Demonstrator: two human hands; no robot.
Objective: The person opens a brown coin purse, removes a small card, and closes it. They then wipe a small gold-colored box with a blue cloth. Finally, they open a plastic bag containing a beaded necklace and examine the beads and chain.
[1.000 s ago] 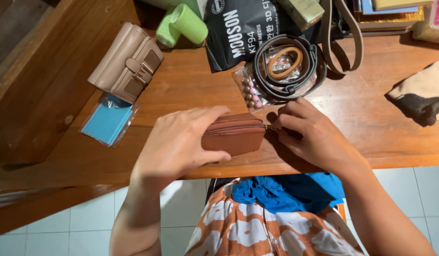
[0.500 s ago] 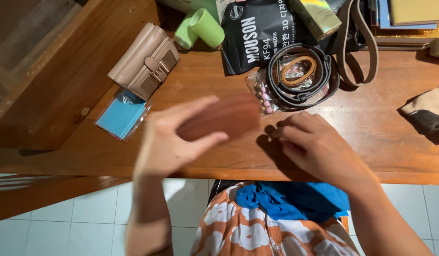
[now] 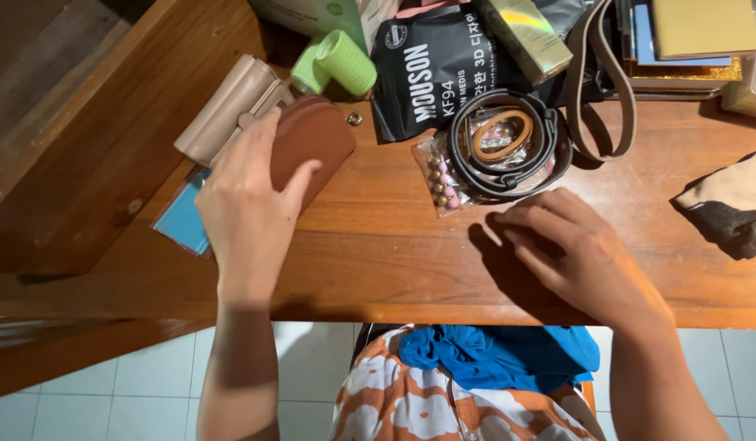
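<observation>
wooden table point(image 3: 378, 253) | beige wallet point(image 3: 223, 106) | coiled belt point(image 3: 508, 147) | green rollers point(image 3: 333, 61)

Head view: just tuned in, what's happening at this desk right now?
A person sits at a wooden desk. The left hand grips a brown zip pouch at the desk's left side, against a beige wallet and above a blue packet. The right hand rests empty on the wood, just below a coiled dark belt and a bag of beads.

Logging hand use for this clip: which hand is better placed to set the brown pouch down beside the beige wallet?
Left. The left hand already grips the brown pouch right beside the beige wallet. The right hand rests empty on the wooden table, apart from both.
</observation>
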